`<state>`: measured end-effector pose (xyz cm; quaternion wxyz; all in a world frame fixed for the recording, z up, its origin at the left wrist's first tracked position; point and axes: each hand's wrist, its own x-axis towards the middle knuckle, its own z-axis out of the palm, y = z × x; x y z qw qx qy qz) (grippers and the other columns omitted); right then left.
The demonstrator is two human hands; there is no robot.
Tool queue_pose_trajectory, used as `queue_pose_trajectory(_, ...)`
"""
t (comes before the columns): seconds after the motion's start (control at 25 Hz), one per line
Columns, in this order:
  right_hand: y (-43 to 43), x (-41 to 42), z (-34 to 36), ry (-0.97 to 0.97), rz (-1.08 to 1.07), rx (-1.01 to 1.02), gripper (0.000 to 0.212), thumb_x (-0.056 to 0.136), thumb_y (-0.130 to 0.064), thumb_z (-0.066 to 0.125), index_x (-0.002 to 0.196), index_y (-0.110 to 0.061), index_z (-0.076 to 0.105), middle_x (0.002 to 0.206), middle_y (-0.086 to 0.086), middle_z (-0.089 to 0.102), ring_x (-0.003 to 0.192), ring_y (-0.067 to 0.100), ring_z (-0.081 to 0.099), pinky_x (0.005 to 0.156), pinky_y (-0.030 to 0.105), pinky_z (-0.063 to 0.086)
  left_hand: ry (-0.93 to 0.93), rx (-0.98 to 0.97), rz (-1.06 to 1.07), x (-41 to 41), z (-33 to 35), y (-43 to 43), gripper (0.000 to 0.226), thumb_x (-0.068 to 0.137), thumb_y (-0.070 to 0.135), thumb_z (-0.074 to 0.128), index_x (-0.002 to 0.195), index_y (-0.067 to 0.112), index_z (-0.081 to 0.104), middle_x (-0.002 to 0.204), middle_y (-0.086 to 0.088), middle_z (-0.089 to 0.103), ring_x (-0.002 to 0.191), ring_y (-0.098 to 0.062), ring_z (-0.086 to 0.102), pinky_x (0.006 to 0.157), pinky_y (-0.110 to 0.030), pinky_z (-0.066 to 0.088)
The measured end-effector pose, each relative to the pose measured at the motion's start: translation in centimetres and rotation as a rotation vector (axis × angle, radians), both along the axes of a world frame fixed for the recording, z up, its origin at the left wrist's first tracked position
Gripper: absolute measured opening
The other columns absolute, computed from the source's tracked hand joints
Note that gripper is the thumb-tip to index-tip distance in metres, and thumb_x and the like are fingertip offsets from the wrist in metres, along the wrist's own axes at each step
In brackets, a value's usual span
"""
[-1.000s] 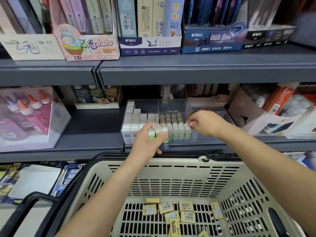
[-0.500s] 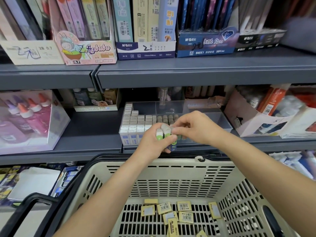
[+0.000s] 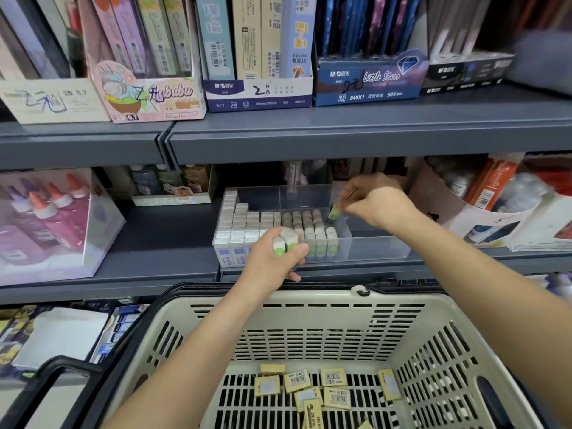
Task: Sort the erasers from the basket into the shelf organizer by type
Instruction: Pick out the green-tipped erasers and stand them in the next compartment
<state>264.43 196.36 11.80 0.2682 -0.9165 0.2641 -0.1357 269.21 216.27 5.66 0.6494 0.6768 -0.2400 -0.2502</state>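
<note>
A clear shelf organizer [image 3: 371, 249] stands on the middle shelf. Blue-sleeved white erasers [image 3: 235, 224] fill its left part, green-sleeved erasers [image 3: 309, 226] stand in rows beside them. My left hand [image 3: 275, 258] hovers at the organizer's front edge, closed on two green-sleeved erasers [image 3: 284, 239]. My right hand [image 3: 377, 202] pinches one green-sleeved eraser [image 3: 334, 212], tilted, at the right end of the green rows. The beige basket [image 3: 309, 323] sits below, with several yellow erasers [image 3: 309, 388] on its floor.
A clear box of glue bottles [image 3: 46, 224] stands left of the organizer. A white cardboard display box [image 3: 464, 218] sits to its right. The upper shelf [image 3: 340, 134] holds pencil-lead boxes. The basket's black handle [image 3: 40, 385] lies at the lower left.
My right hand took one green eraser from the bundle in my left hand and carried it right and back, over the organizer. My left hand stayed near the front edge.
</note>
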Motion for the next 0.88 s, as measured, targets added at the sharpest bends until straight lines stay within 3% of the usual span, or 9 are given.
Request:
queue_pose_trajectory(0.12, 0.1, 0.8, -1.2, 0.152, 0.054, -0.083, 0.019, 0.077, -0.033, 0.072, 0.065, -0.031, 0.058, 0.070, -0.014, 0.060, 0.065, 0.003, 0.053, 0.054, 0.017, 0.036, 0.020, -0.007, -0.004, 0.2, 0.1, 0.2, 0.014, 0.088, 0.010, 0.062, 0.092, 0.022, 0.056, 0.083, 0.001, 0.060, 0.069, -0.003, 0.063, 0.055, -0.023, 0.055)
queue_pose_trajectory(0.32, -0.4, 1.2, -1.7, 0.242, 0.138, -0.173, 0.012, 0.084, -0.030, 0.066, 0.074, -0.031, 0.059, 0.076, -0.011, 0.057, 0.062, 0.000, 0.046, 0.055, 0.019, 0.034, 0.013, 0.015, -0.015, 0.3, 0.1, 0.1, 0.012, 0.088, 0.011, 0.062, 0.093, 0.020, 0.056, 0.085, 0.000, 0.060, 0.072, -0.005, 0.063, 0.057, -0.024, 0.056)
queue_pose_trajectory(0.44, 0.0, 1.6, -2.5, 0.280, 0.200, -0.234, 0.006, 0.087, -0.027, 0.061, 0.081, -0.028, 0.062, 0.094, -0.004, 0.064, 0.080, 0.014, 0.055, 0.071, 0.025, 0.044, 0.010, 0.015, -0.015, 0.4, 0.0, 0.1, 0.012, 0.088, 0.011, 0.062, 0.093, 0.020, 0.055, 0.086, -0.001, 0.060, 0.072, -0.007, 0.063, 0.057, -0.025, 0.056)
queue_pose_trajectory(0.64, 0.5, 1.0, -3.0, 0.327, 0.207, -0.291, 0.022, 0.093, -0.021, 0.047, 0.102, -0.027, 0.066, 0.117, 0.000, 0.063, 0.105, 0.024, 0.056, 0.086, 0.031, 0.043, 0.028, 0.002, -0.029, 0.4, 0.0, 0.1, 0.011, 0.088, 0.012, 0.062, 0.093, 0.019, 0.056, 0.086, -0.002, 0.060, 0.072, -0.006, 0.064, 0.058, -0.025, 0.057)
queue_pose_trajectory(0.76, 1.4, -0.2, -2.2, 0.251, 0.164, -0.275, 0.026, 0.094, -0.022, 0.046, 0.115, -0.027, 0.063, 0.122, 0.001, 0.062, 0.111, 0.025, 0.055, 0.094, 0.036, 0.045, 0.026, 0.023, -0.018, 0.3, 0.2, 0.3, 0.012, 0.090, 0.011, 0.059, 0.096, 0.019, 0.054, 0.086, -0.005, 0.062, 0.073, -0.011, 0.064, 0.055, -0.027, 0.054)
queue_pose_trajectory(0.88, 3.6, -2.7, -1.7, 0.056, 0.151, -0.198, 0.023, 0.091, -0.023, 0.054, 0.112, -0.024, 0.065, 0.105, -0.001, 0.068, 0.101, 0.020, 0.061, 0.090, 0.037, 0.049, -0.010, 0.058, -0.039, -0.4, 0.5, 0.8, 0.010, 0.090, 0.010, 0.057, 0.097, 0.017, 0.053, 0.078, -0.004, 0.062, 0.069, -0.016, 0.061, 0.047, -0.027, 0.045)
